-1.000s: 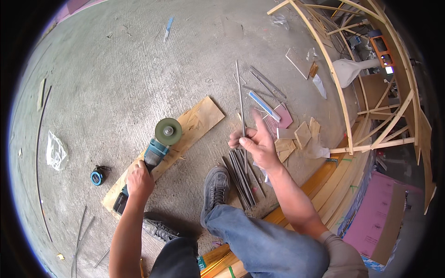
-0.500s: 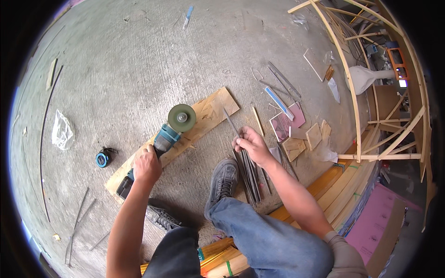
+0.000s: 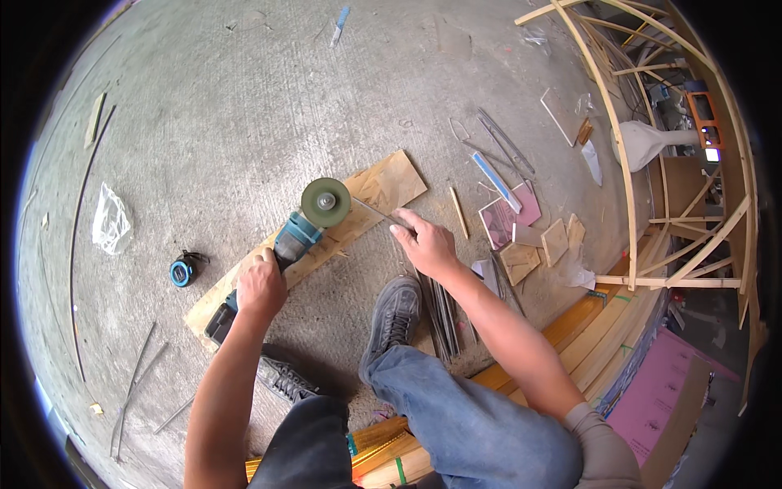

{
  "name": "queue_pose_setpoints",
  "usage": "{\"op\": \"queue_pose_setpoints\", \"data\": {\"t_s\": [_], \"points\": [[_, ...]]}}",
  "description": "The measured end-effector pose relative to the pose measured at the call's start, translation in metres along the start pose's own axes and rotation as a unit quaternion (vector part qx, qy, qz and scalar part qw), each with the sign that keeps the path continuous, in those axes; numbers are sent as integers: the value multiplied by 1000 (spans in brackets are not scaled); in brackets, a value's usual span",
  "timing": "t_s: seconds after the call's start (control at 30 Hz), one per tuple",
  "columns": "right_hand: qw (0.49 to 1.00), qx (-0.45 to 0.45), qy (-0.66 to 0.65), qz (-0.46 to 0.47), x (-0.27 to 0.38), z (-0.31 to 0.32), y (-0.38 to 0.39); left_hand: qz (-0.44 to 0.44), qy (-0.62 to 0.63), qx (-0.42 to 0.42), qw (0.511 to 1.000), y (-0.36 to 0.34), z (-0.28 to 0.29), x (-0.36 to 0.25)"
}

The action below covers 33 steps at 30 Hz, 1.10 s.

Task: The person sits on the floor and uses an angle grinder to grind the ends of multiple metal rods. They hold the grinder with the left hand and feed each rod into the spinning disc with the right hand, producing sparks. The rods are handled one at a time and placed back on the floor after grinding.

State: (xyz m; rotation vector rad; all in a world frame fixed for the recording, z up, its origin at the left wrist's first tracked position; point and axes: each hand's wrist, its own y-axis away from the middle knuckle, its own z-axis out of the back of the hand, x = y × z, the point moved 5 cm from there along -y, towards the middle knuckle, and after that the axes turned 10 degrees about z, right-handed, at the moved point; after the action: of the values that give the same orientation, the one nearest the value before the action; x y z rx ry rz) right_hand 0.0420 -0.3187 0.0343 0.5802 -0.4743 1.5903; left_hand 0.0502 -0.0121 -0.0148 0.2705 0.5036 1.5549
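My left hand (image 3: 261, 283) is wrapped round the body of a teal and black cordless angle grinder (image 3: 298, 240), which lies along a wooden board (image 3: 387, 181) on the floor. Its green disc (image 3: 326, 202) faces up at the far end of the tool. Between the fingers of my right hand (image 3: 425, 244) is a thin metal rod (image 3: 375, 209), its far tip at the right edge of the disc; whether they touch I cannot tell. Beside my right shoe lies a bundle of similar metal rods (image 3: 442, 314), partly under my right forearm.
A tape measure (image 3: 182, 273) and a clear plastic bag (image 3: 110, 220) lie to the left. Wood scraps (image 3: 519, 263), pink pieces (image 3: 498, 222) and a blue-and-white strip (image 3: 495, 181) are scattered right. Lumber (image 3: 586, 346) and a wooden frame (image 3: 623, 187) stand along the right side.
My right hand has turned the rod from pointing away to pointing left, bringing its tip to the disc. My left hand keeps its hold on the grinder.
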Motion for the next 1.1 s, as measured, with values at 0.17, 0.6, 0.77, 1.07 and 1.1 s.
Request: {"op": "queue_pose_setpoints", "data": {"t_s": [0.17, 0.6, 0.77, 1.07, 1.1], "points": [[998, -29, -47, 27, 0, -4, -4, 10, 2, 14, 1000, -3, -5, 4], [980, -99, 118, 130, 12, 1, -8, 14, 1, 16, 1000, -4, -7, 5], [971, -72, 153, 170, 18, -1, -5, 12, 1, 16, 1000, -4, -9, 6], [971, -23, 165, 172, 22, 2, -4, 16, 0, 17, 1000, -4, -7, 5], [971, -15, 167, 171, 23, 3, -4, 16, 0, 17, 1000, -3, -7, 5]]}}
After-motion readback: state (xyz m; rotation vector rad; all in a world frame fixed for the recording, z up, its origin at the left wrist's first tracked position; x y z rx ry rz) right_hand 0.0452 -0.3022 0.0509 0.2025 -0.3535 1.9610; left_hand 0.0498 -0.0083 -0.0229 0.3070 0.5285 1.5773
